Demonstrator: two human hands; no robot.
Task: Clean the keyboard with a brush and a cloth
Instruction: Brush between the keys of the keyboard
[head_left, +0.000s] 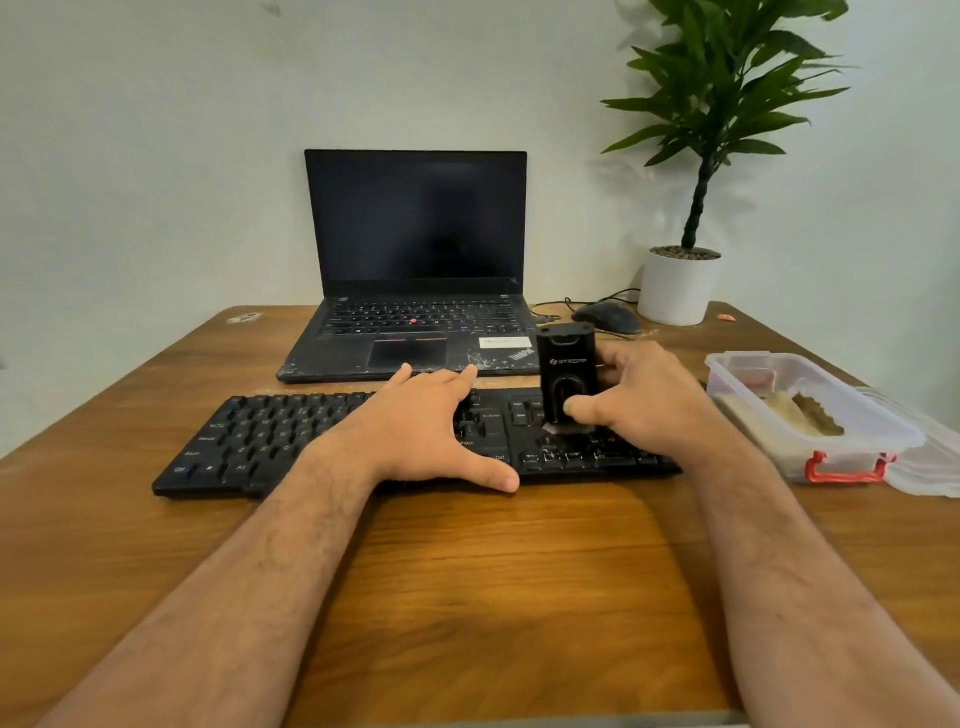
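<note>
Brushing step was in hand, judging by the pose. Right hand gripped a black block-shaped brush, upright, thumb curled across its front face, other fingers wrapped behind; pale bristles at the bottom touched the keys at the right part of the black keyboard, around the arrow and navigation cluster. Left hand lay flat on the keyboard's middle, fingers straight and spread apart, thumb hanging over the near edge, apparently steadying the board. The keyboard sat across the wooden table, near side of the laptop.

Next move likely called for sweeping the bristles along the key rows while the left hand kept the board from sliding; the cloth pass was not yet done. A cloth-like beige item lay in the clear plastic container at right; could not tell for sure that it was the cloth.

Counts: one keyboard, one brush, one laptop, one mouse, one potted plant, one container with a red latch, its clear lid just beside it.
</note>
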